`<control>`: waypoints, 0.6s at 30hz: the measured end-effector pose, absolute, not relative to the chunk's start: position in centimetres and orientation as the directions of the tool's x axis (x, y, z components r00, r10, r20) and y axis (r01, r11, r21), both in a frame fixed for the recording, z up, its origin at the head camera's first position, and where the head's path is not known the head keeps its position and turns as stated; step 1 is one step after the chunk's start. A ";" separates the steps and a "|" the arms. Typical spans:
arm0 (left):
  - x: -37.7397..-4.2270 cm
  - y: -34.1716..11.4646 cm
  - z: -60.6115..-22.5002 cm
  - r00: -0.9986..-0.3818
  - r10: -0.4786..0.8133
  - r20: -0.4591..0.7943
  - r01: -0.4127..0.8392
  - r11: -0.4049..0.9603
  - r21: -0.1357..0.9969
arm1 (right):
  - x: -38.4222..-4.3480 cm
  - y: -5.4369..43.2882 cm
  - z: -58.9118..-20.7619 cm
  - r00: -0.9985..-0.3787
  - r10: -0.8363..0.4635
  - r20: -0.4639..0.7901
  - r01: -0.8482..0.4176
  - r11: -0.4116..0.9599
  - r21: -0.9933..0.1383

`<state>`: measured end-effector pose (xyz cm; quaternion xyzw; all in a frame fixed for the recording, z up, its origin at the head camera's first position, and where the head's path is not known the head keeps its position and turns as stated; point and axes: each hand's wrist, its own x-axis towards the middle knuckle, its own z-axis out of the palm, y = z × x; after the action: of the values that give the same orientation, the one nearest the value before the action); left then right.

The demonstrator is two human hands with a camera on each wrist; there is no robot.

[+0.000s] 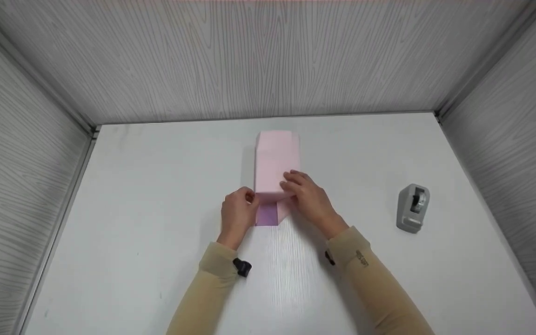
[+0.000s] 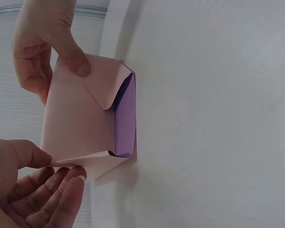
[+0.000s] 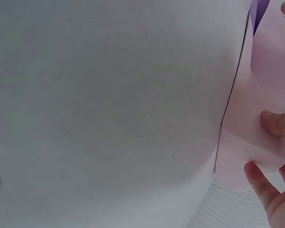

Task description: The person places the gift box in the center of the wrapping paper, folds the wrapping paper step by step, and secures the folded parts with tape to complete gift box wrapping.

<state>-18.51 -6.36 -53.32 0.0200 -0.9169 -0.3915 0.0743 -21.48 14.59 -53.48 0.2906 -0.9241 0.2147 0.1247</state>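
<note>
A long pink paper box [image 1: 275,163] with a purple inside [image 2: 126,116] lies on the white table, its near end gaping with loose flaps. At the box's left near corner, my left hand [image 1: 240,209] pinches the edge of a side flap [image 2: 92,159] between thumb and fingers. My right hand [image 1: 312,197] grips the box's right side near the same end, fingertips over the top. In the left wrist view, the right thumb [image 2: 78,61] presses on a folded flap. The right wrist view shows only part of the pink paper [image 3: 247,137] and the right fingers at the edge.
A grey tape dispenser [image 1: 413,208] stands on the table [image 1: 156,177] to the right, apart from both hands. Wood-grained grey panels [image 1: 249,56] wall the table at the back, left and right.
</note>
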 end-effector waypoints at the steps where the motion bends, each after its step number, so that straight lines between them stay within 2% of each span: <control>1: -18.6 -6.4 -53.3 -0.988 -0.096 0.121 0.021 0.696 0.718 | -21.5 14.6 -53.5 -0.801 -0.484 0.353 -0.590 0.740 -0.323; 9: -18.6 -6.4 -53.1 -0.987 -0.086 0.134 0.033 0.715 0.699 | -21.5 14.6 -53.3 -0.810 -0.485 0.330 -0.581 0.741 -0.336; 18: -18.1 -6.7 -53.3 -0.993 -0.081 0.084 -0.004 0.743 0.669 | -21.5 14.6 -53.3 -0.810 -0.492 0.319 -0.583 0.740 -0.336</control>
<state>-18.06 -6.70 -53.33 0.0228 -0.9321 -0.3576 0.0540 -21.52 14.58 -53.26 0.2900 -0.9269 0.2140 0.1053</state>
